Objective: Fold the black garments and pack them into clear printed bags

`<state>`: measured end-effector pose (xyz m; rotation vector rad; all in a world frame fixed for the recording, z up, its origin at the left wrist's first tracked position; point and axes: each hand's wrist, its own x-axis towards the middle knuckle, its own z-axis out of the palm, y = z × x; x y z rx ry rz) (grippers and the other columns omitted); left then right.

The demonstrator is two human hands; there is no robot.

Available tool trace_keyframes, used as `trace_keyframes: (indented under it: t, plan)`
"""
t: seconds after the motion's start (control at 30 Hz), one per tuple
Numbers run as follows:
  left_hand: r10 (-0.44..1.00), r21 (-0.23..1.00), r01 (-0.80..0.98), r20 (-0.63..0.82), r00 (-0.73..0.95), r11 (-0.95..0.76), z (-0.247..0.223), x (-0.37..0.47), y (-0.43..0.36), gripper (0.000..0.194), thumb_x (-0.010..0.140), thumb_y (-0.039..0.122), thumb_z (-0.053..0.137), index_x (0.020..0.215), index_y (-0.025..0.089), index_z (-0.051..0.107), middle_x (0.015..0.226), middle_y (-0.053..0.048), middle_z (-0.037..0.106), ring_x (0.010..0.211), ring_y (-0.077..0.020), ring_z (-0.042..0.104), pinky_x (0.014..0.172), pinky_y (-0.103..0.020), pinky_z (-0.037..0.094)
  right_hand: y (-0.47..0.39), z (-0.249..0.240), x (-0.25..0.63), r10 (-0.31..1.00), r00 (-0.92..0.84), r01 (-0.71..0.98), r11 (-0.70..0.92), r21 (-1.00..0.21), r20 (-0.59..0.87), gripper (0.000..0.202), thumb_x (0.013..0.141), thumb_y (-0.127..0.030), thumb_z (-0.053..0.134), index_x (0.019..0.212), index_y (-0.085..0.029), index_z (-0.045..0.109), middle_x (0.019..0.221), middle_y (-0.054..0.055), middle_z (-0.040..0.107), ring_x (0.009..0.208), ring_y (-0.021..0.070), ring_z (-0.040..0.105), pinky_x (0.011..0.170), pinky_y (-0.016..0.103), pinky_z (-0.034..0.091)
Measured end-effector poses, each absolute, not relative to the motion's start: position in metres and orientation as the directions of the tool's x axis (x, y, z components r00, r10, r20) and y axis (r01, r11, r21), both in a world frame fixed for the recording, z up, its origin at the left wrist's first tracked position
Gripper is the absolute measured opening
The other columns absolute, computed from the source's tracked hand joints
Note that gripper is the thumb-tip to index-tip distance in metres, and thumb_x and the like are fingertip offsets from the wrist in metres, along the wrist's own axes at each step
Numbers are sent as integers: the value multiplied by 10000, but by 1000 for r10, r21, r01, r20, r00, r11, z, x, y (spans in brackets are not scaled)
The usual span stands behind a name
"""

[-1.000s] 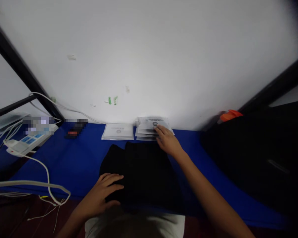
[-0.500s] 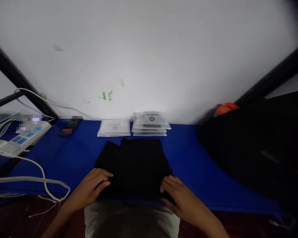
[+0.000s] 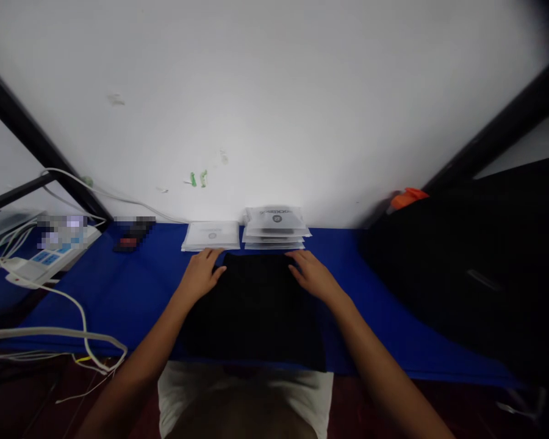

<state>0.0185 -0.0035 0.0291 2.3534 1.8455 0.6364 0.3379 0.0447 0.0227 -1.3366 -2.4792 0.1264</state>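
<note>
A black cloth garment [image 3: 256,311] lies spread on the blue-covered table in front of me; its dark folds hide what kind it is. At its far left corner rests my left hand [image 3: 201,274], fingers stretched forward and thumb apart on the cloth. My right hand [image 3: 313,274] lies at the far right corner, also open, with its fingertips along the far edge and the thumb spread. Just beyond the garment are a flat white plastic pouch [image 3: 211,236] and a stack of several frosted pouches [image 3: 274,225] with printed lettering.
A large black fabric heap [image 3: 462,274] covers the right side, with an orange piece [image 3: 409,197] behind it. At the left are a white power strip [image 3: 50,259], loose white cables [image 3: 80,317] and a dark blurred object [image 3: 135,235]. A white wall [image 3: 274,110] stands behind.
Both hands have moved forward from the near sides of the garment to its far corners. The garment's left part looks rearranged, and its near edge now reaches farther right.
</note>
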Motion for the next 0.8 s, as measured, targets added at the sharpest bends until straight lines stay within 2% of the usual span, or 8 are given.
trace_keyframes:
  t: [0.07, 0.17, 0.23, 0.33, 0.47, 0.6, 0.7, 0.8]
  plan:
    - [946, 304, 907, 232, 225, -290, 26, 26, 11, 398, 870, 244, 623, 1256, 193, 542, 1204, -118, 622, 1120, -296, 590, 937, -424, 458, 58, 16, 330, 822, -522, 804, 563, -190, 227, 327, 873, -134, 523, 1190, -153, 600, 1152, 140, 640, 1091, 280, 578, 948, 419, 477]
    - [941, 299, 903, 233, 245, -310, 25, 33, 21, 232, 835, 176, 634, 1066, 195, 616, 1068, -85, 664, 1029, -281, 618, 923, -427, 452, 65, 14, 326, 820, -521, 811, 562, -161, 238, 269, 843, -85, 541, 1083, -132, 652, 1042, 148, 655, 1015, 290, 584, 896, 421, 485]
    - [935, 303, 899, 261, 242, -317, 29, 34, 18, 136, 845, 153, 597, 973, 195, 614, 1000, -69, 663, 988, -262, 616, 916, -422, 447, 61, 19, 327, 815, -518, 812, 564, -151, 260, 224, 862, -86, 521, 1021, -140, 669, 990, 140, 651, 977, 285, 577, 865, 414, 484]
    - [912, 324, 880, 333, 238, -348, 40, 30, -1, 97, 873, 167, 545, 953, 198, 591, 1014, -65, 652, 1002, -240, 602, 923, -406, 438, 40, 32, 335, 798, -515, 801, 578, -155, 313, 219, 924, -131, 461, 1007, -160, 662, 965, 125, 640, 941, 270, 564, 832, 405, 480]
    - [845, 416, 760, 429, 319, -499, 42, 18, -48, 55, 867, 193, 564, 898, 210, 607, 1071, -61, 660, 1043, -221, 601, 937, -399, 430, -13, 37, 347, 712, -533, 666, 686, -292, 457, 142, 944, -210, 493, 1003, -204, 622, 1045, 108, 630, 980, 254, 578, 861, 432, 481]
    - [877, 543, 689, 294, 380, -480, 24, 4, -90, 51, 871, 270, 628, 864, 250, 674, 1053, -29, 692, 1004, -205, 629, 964, -409, 432, -61, 21, 352, 732, -563, 600, 681, -419, 384, 58, 925, -226, 557, 923, -225, 615, 1171, 100, 639, 1098, 261, 582, 914, 460, 490]
    - [924, 609, 700, 316, 217, -373, 12, -9, -90, 122, 906, 318, 593, 861, 243, 678, 976, -31, 693, 942, -194, 642, 913, -379, 474, -75, 9, 349, 750, -534, 602, 662, -447, 391, 43, 921, -227, 573, 940, -225, 613, 1132, 89, 672, 1106, 257, 597, 957, 485, 480]
    - [910, 602, 767, 410, -59, -221, 5, -21, -63, 199, 883, 340, 581, 1026, 222, 652, 1059, -74, 649, 1017, -235, 609, 931, -417, 480, -70, 8, 341, 745, -490, 586, 666, -462, 452, 63, 927, -227, 562, 964, -224, 613, 1079, 81, 693, 1073, 245, 621, 976, 494, 473]
